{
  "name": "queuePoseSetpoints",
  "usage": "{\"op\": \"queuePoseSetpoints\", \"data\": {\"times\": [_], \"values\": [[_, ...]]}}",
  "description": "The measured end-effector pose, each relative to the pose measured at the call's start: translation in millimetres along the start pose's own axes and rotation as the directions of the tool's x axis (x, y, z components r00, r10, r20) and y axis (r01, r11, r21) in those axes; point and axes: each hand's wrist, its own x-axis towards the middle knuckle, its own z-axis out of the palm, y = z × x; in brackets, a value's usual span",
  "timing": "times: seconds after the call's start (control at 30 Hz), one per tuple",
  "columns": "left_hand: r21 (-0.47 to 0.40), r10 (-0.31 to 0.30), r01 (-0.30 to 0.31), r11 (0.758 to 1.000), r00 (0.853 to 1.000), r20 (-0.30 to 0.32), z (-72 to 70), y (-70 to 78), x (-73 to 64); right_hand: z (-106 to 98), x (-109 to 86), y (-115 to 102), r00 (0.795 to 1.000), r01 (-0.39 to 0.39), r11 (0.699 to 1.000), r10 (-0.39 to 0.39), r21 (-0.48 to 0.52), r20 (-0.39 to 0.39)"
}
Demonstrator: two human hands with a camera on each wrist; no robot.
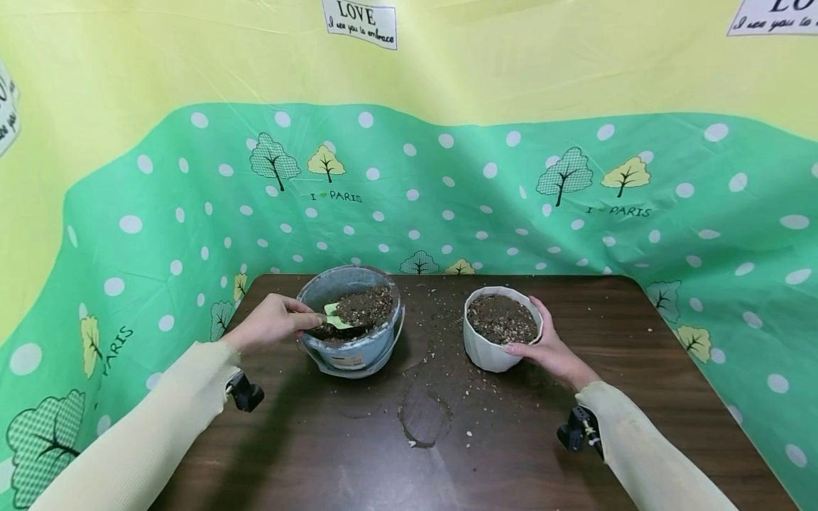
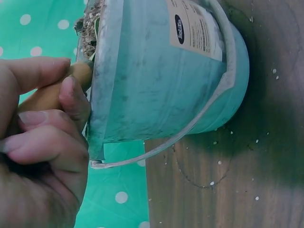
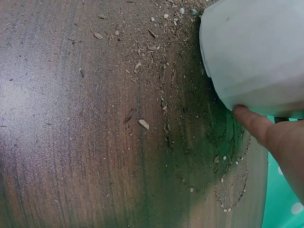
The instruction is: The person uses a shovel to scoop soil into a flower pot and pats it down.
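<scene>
My left hand (image 1: pixel 271 323) grips the wooden handle (image 2: pixel 45 100) of a small trowel with a light green blade (image 1: pixel 335 317). That blade is inside a grey-blue bucket (image 1: pixel 373 351), partly covered by dark, crumbly soil (image 1: pixel 366 305). At the right, my right hand (image 1: pixel 554 349) holds a white faceted flower pot (image 1: pixel 488 353) by its side, thumb at the front and fingers around the far right. Soil (image 1: pixel 501 319) fills the pot to near its rim. In the right wrist view, one digit touches the pot's wall (image 3: pixel 256 57); the other fingers are hidden.
Both vessels stand on a dark wooden table (image 1: pixel 332 447). Spilled soil and pale bits lie between and in front of them, including a ring-shaped soil mark (image 1: pixel 402 419). The bucket's handle (image 2: pixel 190 124) hangs down its side. A patterned cloth (image 1: pixel 447 177) surrounds the table's back and sides.
</scene>
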Motion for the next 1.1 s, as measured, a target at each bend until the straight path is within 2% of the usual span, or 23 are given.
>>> {"op": "queuePoseSetpoints", "data": {"times": [0.23,0.5,0.87,1.1], "values": [[-0.074,-0.026,0.022,0.997,0.998,-0.058,3.6,-7.0,-1.9,0,-0.6,-2,1.0,-0.015,0.999,0.015,-0.031,0.006],[-0.157,-0.025,0.014,0.988,0.997,-0.067,6.0,-10.8,-3.6,0,-0.4,0,1.0,-0.01,1.0,0.01,-0.026,0.004],[-0.24,-0.061,0.044,0.97,0.996,-0.065,4.3,4.0,0.3,-1,-0.2,0,1.0,-0.003,1.0,0.003,-0.027,0.004],[-0.258,-0.03,0.011,0.966,0.997,-0.069,4.0,15.7,3.8,-1,-0.1,2,1.0,0.012,1.0,-0.012,0.004,0.002]]}}
